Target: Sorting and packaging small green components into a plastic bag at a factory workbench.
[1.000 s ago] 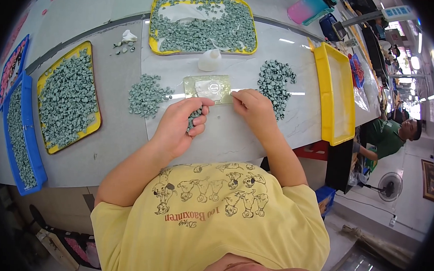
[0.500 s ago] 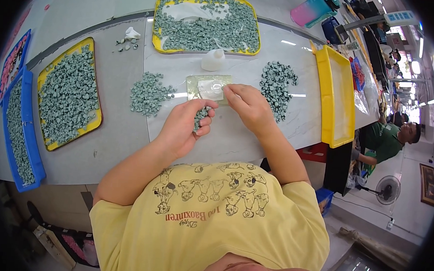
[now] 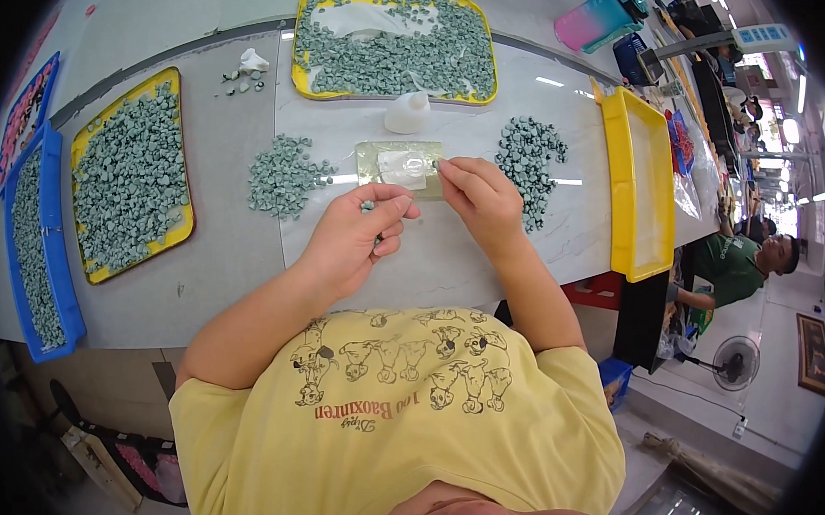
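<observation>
Long pale grey worktable (image 3: 197, 274) w/ glossy white marble-look slab (image 3: 563, 237) as its top beyond the hands; ceiling lights reflect off slab. Right of the hands, pale tiled floor (image 3: 778, 407) w/ small black standing fan (image 3: 738, 360) & dark framed picture (image 3: 813, 353) lying flat. Far right, row of bright strip lights (image 3: 795, 86). Below table edge, left, a wooden pallet (image 3: 94, 460).

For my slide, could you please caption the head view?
Right hand at small greenish pad, left hand holding grey-green pieces.
</observation>
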Available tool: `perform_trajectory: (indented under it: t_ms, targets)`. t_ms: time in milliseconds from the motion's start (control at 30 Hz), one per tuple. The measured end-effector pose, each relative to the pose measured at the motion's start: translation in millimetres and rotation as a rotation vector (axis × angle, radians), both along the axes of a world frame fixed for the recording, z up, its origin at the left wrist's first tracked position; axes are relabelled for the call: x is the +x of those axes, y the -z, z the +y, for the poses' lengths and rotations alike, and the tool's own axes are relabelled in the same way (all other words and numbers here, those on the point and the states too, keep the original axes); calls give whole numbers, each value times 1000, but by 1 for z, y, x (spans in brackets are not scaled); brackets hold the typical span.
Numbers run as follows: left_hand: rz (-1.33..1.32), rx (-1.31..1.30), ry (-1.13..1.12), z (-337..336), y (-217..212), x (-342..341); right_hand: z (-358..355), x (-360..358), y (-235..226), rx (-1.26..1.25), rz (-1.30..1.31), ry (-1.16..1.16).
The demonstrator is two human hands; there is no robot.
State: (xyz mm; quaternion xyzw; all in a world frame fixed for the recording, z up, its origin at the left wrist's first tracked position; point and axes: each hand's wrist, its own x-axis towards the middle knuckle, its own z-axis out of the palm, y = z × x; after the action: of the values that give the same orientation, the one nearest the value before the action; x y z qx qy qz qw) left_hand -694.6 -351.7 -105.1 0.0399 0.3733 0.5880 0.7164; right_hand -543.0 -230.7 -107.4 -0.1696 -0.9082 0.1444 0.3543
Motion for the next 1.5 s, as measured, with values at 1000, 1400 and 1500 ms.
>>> perform_trajectory:
  t_ms: [1000, 1400, 1500]
  targets:
    - [-43, -14, -29, -3, -1, -4, -1, -8, -15, 32, -157, -21]
    - [-22, 26, 31, -8, 2, -10, 1, -23, -27, 159, -360, -100]
    - [-24, 23, 28, -9, 2, -11, 0, -25, -31, 197, -392, -111]
